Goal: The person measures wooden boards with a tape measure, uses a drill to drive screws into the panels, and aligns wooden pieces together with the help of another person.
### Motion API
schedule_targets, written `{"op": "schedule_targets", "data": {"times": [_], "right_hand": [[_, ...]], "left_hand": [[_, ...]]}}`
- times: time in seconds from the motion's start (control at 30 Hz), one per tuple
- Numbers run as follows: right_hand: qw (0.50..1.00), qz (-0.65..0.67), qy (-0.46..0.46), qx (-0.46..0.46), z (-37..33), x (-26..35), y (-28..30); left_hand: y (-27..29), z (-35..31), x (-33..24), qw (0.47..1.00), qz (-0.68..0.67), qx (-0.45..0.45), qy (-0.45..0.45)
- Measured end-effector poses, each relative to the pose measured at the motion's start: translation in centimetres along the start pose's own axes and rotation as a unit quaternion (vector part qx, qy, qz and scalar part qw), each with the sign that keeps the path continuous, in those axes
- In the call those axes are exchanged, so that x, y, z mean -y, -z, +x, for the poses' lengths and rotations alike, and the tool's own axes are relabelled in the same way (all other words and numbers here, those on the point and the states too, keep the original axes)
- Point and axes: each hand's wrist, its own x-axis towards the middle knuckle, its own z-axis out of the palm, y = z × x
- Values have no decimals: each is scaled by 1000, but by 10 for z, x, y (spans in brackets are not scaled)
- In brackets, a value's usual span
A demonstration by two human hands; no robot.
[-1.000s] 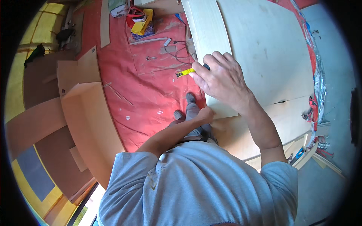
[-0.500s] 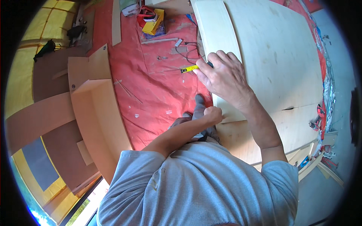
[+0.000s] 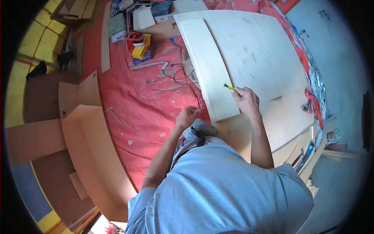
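Observation:
My right hand (image 3: 248, 103) is closed round a tape measure (image 3: 233, 89), whose short yellow blade pokes out past my fingers. It is above a long narrow pale board (image 3: 206, 66), near that board's right edge. The board lies along the left side of a large pale wooden panel (image 3: 259, 46). My left hand (image 3: 187, 117) hangs over the red floor sheet, left of the board's near end and apart from it. Its fingers are loosely curled, and I see nothing in them.
A brown open wooden box frame (image 3: 93, 148) stands at my left. Ahead, a yellow box (image 3: 141, 46) sits near a cable (image 3: 177, 76) on the red sheet (image 3: 152, 97). At right are a red cordless drill (image 3: 309, 99) and a blue-handled tool (image 3: 309, 149) among wood strips.
My right hand has moved down with the tape measure, from the narrow board's left edge to its right side. My left hand has swung left, off the board's near corner. My view has shifted.

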Motion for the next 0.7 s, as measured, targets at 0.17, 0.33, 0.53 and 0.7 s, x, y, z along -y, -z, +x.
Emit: {"op": "schedule_targets", "data": {"times": [0.17,0.33,0.53,0.7], "right_hand": [[983,27,162,-79,-29,57,24],[960,-14,268,-74,-46,118,59],[932,-65,346,-85,-66,145,82],[925,-88,362,-82,-69,136,92]], "left_hand": [[34,-70,-93,975,-143,-81,-147],[48,-108,-141,904,-334,-87,-251],[37,-124,-143,848,-392,-141,-329],[20,-126,-151,831,-413,-158,-338]]}}
